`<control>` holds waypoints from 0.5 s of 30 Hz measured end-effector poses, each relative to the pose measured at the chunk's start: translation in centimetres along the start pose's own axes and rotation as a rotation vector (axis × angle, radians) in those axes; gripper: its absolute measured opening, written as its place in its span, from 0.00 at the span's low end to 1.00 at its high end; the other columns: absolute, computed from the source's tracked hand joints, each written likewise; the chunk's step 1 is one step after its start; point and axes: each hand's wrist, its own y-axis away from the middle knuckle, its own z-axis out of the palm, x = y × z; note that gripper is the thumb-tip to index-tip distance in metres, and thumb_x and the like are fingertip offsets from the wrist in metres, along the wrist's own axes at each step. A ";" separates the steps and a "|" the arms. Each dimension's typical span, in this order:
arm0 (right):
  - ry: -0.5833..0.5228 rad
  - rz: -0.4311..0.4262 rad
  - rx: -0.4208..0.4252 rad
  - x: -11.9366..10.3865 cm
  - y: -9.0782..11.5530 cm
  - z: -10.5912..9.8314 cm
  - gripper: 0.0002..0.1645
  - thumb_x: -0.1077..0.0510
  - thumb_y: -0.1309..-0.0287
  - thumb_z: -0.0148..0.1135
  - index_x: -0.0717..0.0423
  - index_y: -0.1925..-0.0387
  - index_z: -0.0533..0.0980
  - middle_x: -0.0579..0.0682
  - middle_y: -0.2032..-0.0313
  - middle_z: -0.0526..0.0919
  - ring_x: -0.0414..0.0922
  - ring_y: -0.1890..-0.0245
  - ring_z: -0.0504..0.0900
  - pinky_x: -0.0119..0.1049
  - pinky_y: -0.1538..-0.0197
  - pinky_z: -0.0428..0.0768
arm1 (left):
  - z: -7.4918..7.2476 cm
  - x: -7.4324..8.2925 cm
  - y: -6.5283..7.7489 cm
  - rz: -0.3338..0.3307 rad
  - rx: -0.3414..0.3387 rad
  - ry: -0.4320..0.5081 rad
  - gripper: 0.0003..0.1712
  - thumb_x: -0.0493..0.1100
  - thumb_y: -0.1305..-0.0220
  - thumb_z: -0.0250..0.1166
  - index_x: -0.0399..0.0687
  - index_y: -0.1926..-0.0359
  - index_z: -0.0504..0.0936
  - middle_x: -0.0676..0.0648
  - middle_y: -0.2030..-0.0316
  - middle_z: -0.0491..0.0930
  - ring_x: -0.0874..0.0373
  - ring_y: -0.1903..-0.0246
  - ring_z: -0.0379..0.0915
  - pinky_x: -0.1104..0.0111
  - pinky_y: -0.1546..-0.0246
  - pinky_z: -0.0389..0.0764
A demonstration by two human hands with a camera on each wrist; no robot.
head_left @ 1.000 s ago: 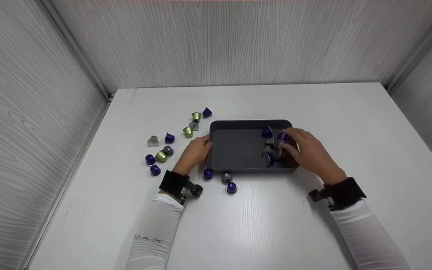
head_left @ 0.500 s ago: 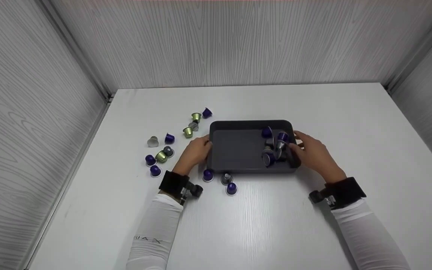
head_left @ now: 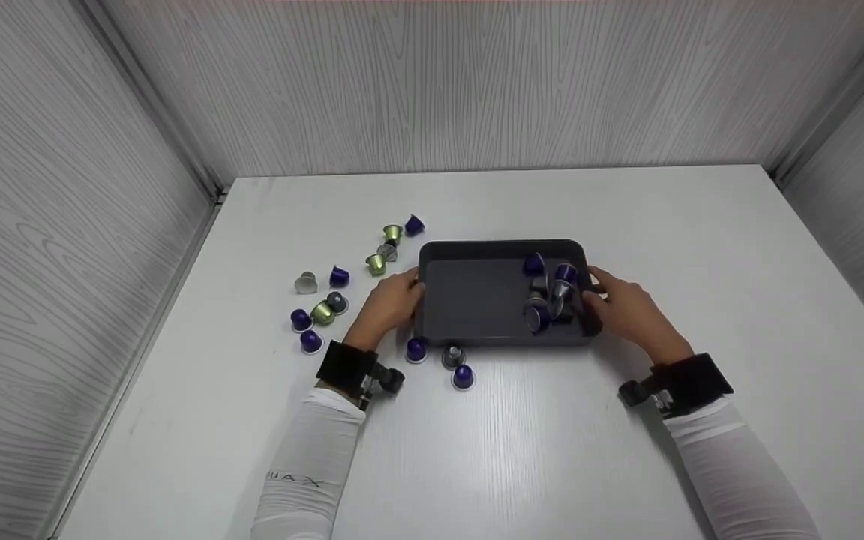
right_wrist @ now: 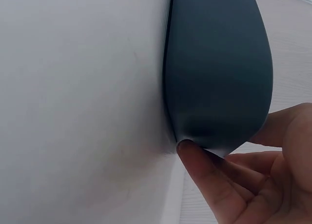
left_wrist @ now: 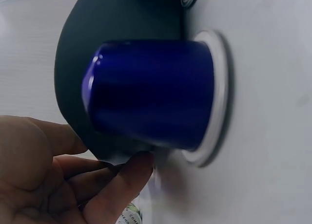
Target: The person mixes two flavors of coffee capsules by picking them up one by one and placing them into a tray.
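A dark grey rectangular tray sits between both hands in the head view. My left hand grips its left end, thumb over the rim and fingers on the outer wall. At the opposite end my right hand holds the wall, with fingertips at the tray's lower edge in the right wrist view. Several coffee capsules are heaped in the tray's right part, among them a purple capsule on top and another purple capsule by the back wall. A purple capsule stands upright close to the left wrist camera.
Loose capsules lie left of the tray, including a green capsule, a silver capsule and a purple capsule. Before the tray's front edge stand a grey capsule and a purple capsule. Wood-grain panels enclose the white table.
The right hand has let go of the purple capsule on the heap and moved right onto the tray's right end. The left hand and the tray look the same.
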 end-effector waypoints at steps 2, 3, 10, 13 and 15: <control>-0.003 0.003 -0.007 0.0 0.1 -0.1 0.34 0.57 0.27 0.46 0.64 0.26 0.52 0.69 0.43 0.75 0.63 0.48 0.78 0.56 0.48 0.74 | -0.1 0.1 0.0 -0.017 -0.008 -0.016 0.28 0.46 0.25 0.50 0.39 0.29 0.65 0.37 0.40 0.75 0.45 0.46 0.74 0.53 0.42 0.70; -0.004 0.004 -0.011 0.1 0.1 -0.1 0.34 0.57 0.27 0.46 0.64 0.26 0.52 0.70 0.44 0.75 0.63 0.48 0.78 0.56 0.48 0.74 | -0.2 0.2 0.1 -0.022 -0.008 -0.022 0.29 0.46 0.25 0.50 0.39 0.29 0.64 0.37 0.40 0.74 0.44 0.45 0.73 0.53 0.41 0.70; -0.013 0.000 -0.012 0.1 0.0 -0.2 0.33 0.58 0.28 0.46 0.66 0.27 0.53 0.70 0.46 0.77 0.61 0.51 0.79 0.55 0.50 0.75 | -0.8 1.0 0.5 -0.037 0.001 -0.059 0.32 0.50 0.25 0.51 0.40 0.27 0.61 0.40 0.37 0.72 0.41 0.39 0.68 0.52 0.39 0.68; -0.008 -0.003 -0.010 0.1 -0.1 -0.2 0.33 0.58 0.28 0.46 0.66 0.27 0.54 0.71 0.47 0.77 0.61 0.54 0.80 0.54 0.51 0.75 | -1.0 1.3 0.9 -0.029 0.007 -0.081 0.32 0.51 0.25 0.52 0.42 0.27 0.61 0.40 0.36 0.71 0.40 0.40 0.69 0.52 0.40 0.68; -0.006 -0.005 -0.013 0.1 -0.2 -0.2 0.33 0.59 0.28 0.47 0.66 0.27 0.54 0.71 0.47 0.77 0.61 0.55 0.80 0.54 0.51 0.75 | -1.2 1.6 1.2 -0.016 0.012 -0.095 0.33 0.52 0.25 0.52 0.42 0.27 0.61 0.39 0.36 0.71 0.41 0.40 0.69 0.53 0.40 0.69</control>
